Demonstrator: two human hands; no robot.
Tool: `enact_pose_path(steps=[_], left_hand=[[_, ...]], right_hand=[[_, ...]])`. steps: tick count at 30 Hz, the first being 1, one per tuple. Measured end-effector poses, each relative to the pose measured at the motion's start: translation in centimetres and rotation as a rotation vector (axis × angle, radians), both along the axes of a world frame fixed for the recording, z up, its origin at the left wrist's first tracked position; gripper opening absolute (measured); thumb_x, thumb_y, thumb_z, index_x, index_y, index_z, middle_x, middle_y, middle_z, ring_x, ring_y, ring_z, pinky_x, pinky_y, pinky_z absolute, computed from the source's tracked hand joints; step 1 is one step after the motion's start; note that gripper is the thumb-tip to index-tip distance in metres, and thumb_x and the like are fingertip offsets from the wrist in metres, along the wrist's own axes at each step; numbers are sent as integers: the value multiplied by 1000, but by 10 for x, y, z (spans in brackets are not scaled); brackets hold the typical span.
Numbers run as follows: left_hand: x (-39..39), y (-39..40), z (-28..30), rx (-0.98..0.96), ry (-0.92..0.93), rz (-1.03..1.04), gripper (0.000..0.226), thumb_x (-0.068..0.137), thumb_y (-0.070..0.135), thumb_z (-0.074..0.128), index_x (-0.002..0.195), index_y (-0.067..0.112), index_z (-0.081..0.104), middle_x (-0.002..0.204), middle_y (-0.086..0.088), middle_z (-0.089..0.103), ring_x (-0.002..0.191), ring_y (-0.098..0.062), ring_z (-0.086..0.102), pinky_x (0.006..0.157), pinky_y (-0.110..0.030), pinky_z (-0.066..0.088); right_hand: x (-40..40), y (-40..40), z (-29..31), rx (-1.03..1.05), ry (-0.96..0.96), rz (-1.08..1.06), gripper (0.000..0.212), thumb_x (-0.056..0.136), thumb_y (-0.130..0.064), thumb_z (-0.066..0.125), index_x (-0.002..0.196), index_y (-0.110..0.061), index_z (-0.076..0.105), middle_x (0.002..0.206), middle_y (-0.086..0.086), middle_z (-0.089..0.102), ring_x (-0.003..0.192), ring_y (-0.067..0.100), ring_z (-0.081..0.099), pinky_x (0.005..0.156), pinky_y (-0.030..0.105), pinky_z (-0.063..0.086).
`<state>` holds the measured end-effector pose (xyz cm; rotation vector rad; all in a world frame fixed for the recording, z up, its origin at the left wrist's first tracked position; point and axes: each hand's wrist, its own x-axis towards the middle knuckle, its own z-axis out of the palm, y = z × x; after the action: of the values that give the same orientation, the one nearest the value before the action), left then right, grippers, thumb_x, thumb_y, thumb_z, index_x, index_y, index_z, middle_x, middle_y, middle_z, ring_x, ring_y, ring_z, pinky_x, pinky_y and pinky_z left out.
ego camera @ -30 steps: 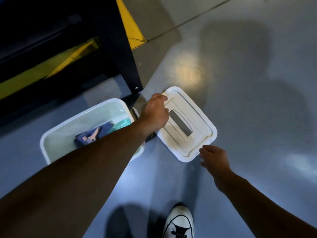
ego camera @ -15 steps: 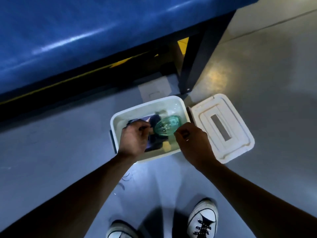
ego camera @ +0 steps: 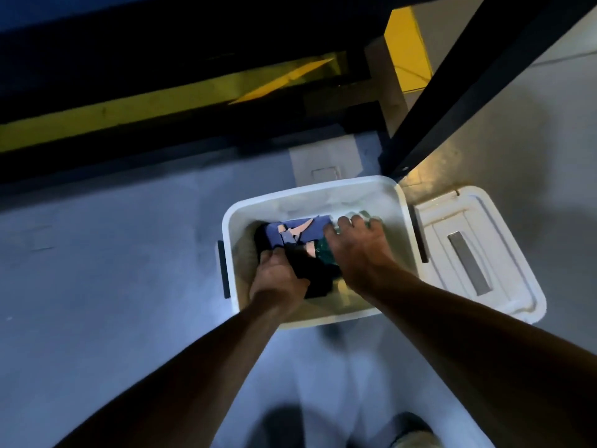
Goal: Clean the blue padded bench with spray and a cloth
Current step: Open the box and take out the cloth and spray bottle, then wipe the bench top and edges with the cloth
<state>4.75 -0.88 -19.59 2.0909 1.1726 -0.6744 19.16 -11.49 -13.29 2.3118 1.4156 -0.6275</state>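
Observation:
A white plastic bin (ego camera: 310,192) stands on the floor under the bench. Both my hands reach into it. My left hand (ego camera: 277,279) grips a dark cloth (ego camera: 310,273) at the bin's near side. My right hand (ego camera: 358,250) curls over a green translucent spray bottle (ego camera: 324,253), which it mostly hides. A blue packet with pink marks (ego camera: 300,234) lies behind the cloth. Only a strip of the blue padded bench (ego camera: 48,14) shows at the top left.
The bin's white lid (ego camera: 478,250) lies on the floor to the right of the bin. A black bench leg (ego camera: 458,85) slants down to the bin's far right corner. Yellow and black framing (ego camera: 161,98) runs under the bench. My shoe (ego camera: 410,438) is at the bottom edge.
The lid was set down to the right, and both hands went into the bin. The view dropped closer; my left hand now grips the cloth and my right covers the bottle.

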Motion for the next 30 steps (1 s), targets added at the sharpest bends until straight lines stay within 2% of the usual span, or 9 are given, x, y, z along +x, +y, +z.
enact_pose_path(steps=[2,7,11,14,16,20,22,26,30], left_hand=[[-4,-3,5,4,-37,34,54,62,45,52,110,25,66,111,0,68,111,-23,65,96,-31,53],[-7,-10,41,-56,-71,122,57,78,25,72,133,24,56,135,-5,58,126,-29,56,107,-34,44],[-2,-14,49,-9,-98,-20,63,75,34,77,134,31,56,138,-5,56,127,-28,56,105,-37,48],[14,-17,47,20,-73,-175,67,76,42,82,136,30,55,139,-6,50,129,-31,50,107,-43,46],[25,-22,39,76,-43,-281,75,74,48,82,139,30,51,143,-9,45,131,-34,48,105,-45,48],[32,-22,22,178,-57,-423,30,101,37,51,125,20,59,134,-13,59,120,-38,59,96,-43,50],[33,-23,30,194,-95,-475,21,96,31,54,113,19,59,123,-13,64,109,-37,63,88,-41,51],[45,-37,88,115,-344,-63,22,79,18,71,99,13,61,92,-6,65,87,-26,61,76,-36,51],[43,-59,159,-8,-559,373,14,83,3,67,89,11,57,70,2,58,60,-4,55,55,-12,43]], right_hand=[[-2,-2,5,60,66,-74,72,91,-41,63,149,-13,31,144,20,44,132,39,44,110,55,39],[-8,-21,37,485,263,-409,71,81,-40,76,140,-22,41,136,8,55,124,31,55,100,45,51],[-15,-58,89,744,465,-736,73,73,-35,85,134,-28,45,131,-5,59,119,19,58,93,32,49],[-16,-97,115,804,480,-846,78,72,-45,85,138,-34,46,131,-9,59,121,14,56,95,33,48],[-13,-123,120,812,440,-893,82,69,-41,89,139,-34,47,132,-10,58,124,14,54,99,35,48],[-1,-165,113,858,401,-985,83,65,-43,90,137,-29,52,131,-11,52,122,7,52,100,42,54],[2,-176,108,841,396,-1037,83,65,-47,87,138,-30,50,133,-13,50,122,2,49,102,41,53],[2,-184,100,836,394,-1106,77,70,-39,90,135,-27,51,131,-11,55,121,9,53,101,43,53],[-8,-187,82,732,376,-1172,71,70,-39,90,129,-29,53,127,-7,62,117,23,58,93,48,54]])
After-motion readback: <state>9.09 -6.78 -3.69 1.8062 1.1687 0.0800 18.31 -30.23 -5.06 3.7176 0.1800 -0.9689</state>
